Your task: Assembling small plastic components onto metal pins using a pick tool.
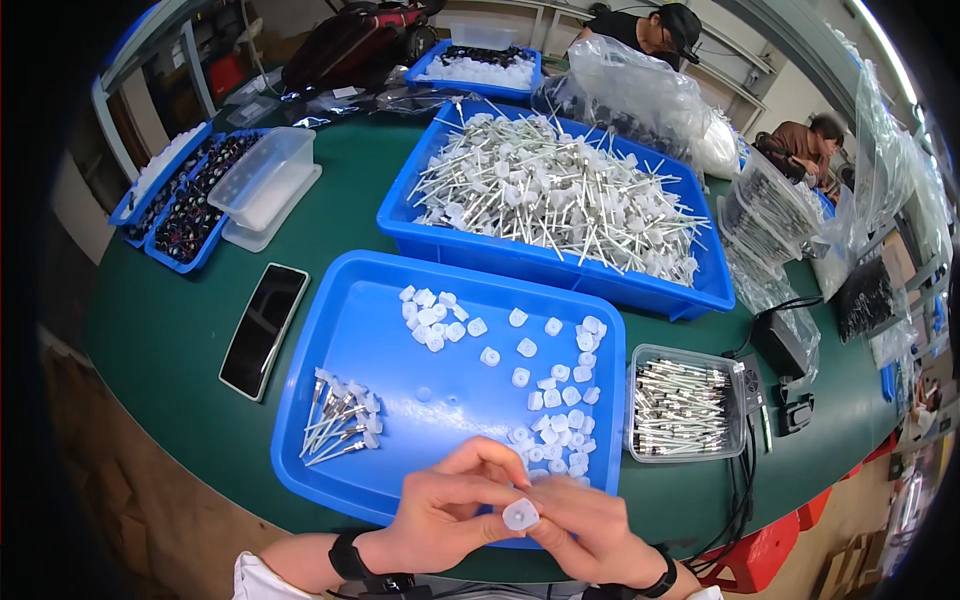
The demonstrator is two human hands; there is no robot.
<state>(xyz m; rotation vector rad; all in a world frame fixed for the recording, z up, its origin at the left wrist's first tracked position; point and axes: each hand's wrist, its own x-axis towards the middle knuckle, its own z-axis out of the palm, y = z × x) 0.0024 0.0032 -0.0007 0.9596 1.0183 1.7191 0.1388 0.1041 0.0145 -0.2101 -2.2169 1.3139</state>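
Both hands meet over the near edge of a blue tray (370,300). Between their fingertips is a small translucent white plastic cap (520,515), its squarish face showing. My left hand (450,505) pinches the cap from the left. My right hand (590,530) closes on it from the right, thumb against its side; whatever sits behind the cap is hidden by the fingers. Loose white caps (543,398) lie scattered over the tray's middle and right side. At its left lies a small bunch of thin pale rods with metal ends and white caps fitted (343,415).
Behind the tray stands a deep blue bin (480,245) heaped with capped rods. A clear box (640,452) of rods is at right, beside cables and a black adapter (779,343). A phone (264,332) lies at left. Two people sit farther back.
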